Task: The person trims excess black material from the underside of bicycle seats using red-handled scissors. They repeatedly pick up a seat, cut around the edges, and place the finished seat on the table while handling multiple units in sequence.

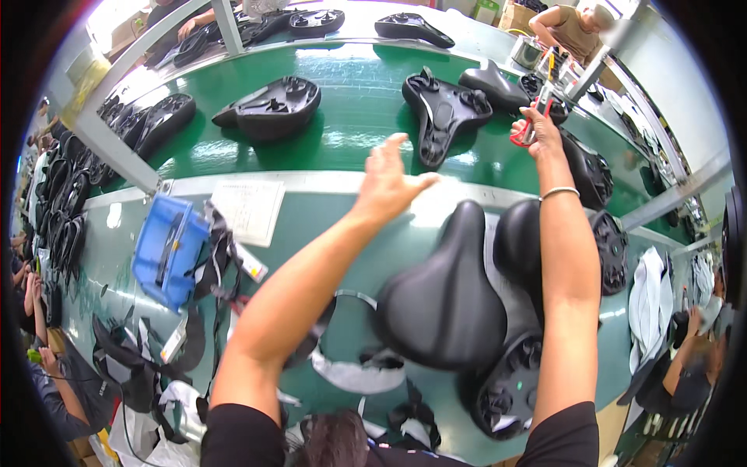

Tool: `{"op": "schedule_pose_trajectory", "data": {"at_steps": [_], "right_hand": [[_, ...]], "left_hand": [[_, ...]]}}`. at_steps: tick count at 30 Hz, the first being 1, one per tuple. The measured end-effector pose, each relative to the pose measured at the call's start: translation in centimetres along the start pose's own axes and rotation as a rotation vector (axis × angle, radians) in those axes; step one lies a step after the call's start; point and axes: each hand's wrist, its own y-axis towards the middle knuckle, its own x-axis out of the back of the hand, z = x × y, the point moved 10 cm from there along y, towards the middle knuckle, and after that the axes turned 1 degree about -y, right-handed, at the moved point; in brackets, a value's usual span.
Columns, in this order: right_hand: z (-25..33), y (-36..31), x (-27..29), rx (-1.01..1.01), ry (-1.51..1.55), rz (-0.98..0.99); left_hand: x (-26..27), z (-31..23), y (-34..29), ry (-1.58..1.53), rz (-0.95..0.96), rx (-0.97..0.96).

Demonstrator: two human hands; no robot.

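My left hand (391,183) is raised near the front edge of the green conveyor belt (358,86), fingers spread and holding nothing. Just beyond it lies an upturned black bicycle saddle (443,117), its ribbed underside showing. My right hand (538,131), arm stretched out, is closed round a red-handled hand tool (544,103); its exact kind is hard to make out. Another black saddle (498,87) is beside that hand on the belt. On the green worktable, between my forearms, sits a smooth black saddle (443,300) with its top up.
More saddles lie nearby, including an upturned one (510,385). A blue bin (167,253), a paper sheet (247,210) and black and grey cover scraps (132,350) occupy the left. Metal posts (117,144) frame the belt. Across it, a person (572,31) works.
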Motion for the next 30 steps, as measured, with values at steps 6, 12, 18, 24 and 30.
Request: {"op": "schedule_pose_trajectory", "data": {"at_steps": [6, 12, 18, 24, 30], "right_hand": [[-5.3, 7.8, -2.9, -0.109, 0.020, -0.103], [-1.2, 7.0, 0.1, 0.048, -0.065, -0.155], [13.0, -14.0, 3.6, 0.027, -0.317, 0.050], [13.4, -40.9, 6.1, 0.061, -0.588, -0.074], [-0.1, -53.8, -2.4, -0.193, -0.410, 0.144]], "left_hand": [[-5.4, 1.7, 3.4, 0.248, -0.041, 0.109], [-1.0, 4.2, 2.5, -0.545, -0.349, 0.283], [6.7, 4.4, -2.3, -1.091, -0.141, 0.325], [20.3, 3.1, -16.7, -1.190, 0.142, 0.257], [21.3, 5.5, -29.9, -1.047, 0.341, 0.324]]}}
